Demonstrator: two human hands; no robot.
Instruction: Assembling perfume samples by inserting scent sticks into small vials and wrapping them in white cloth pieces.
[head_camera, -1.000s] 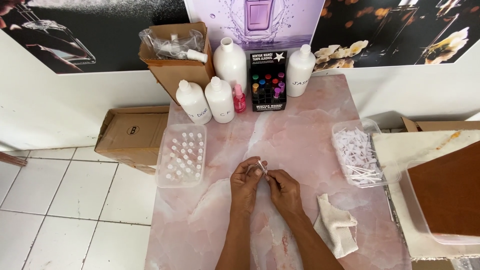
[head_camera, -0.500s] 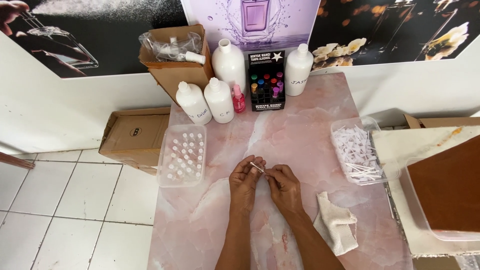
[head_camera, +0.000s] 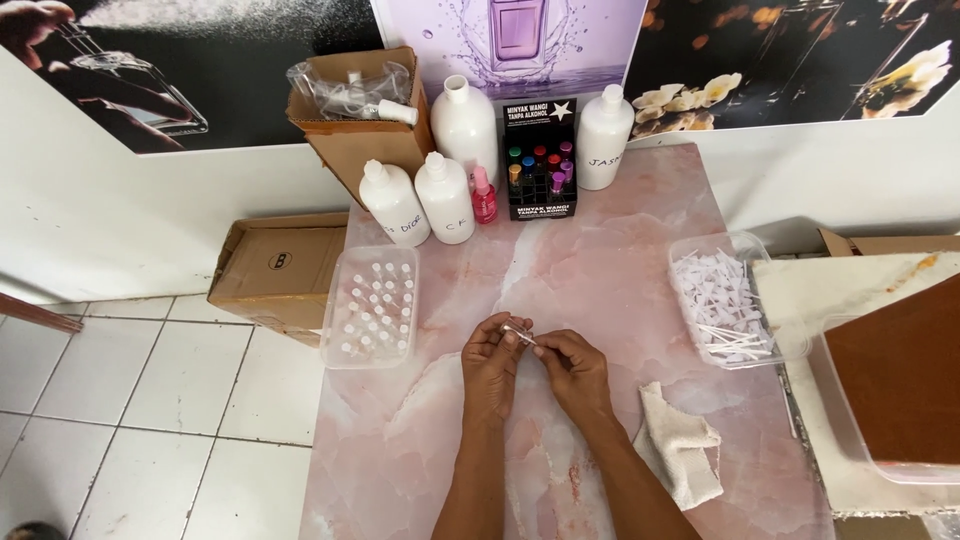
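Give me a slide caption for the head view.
Both hands, left and right, hold a small clear vial over a pink marble table.

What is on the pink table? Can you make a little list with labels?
left hand: pinches a small clear vial
right hand: fingertips at the vial's other end
left tray: clear, rows of little white-capped vials
right tray: clear, heap of small white plastic parts
cloth: white, crumpled, beside the right arm
back of the table: white bottles, rack of coloured vials
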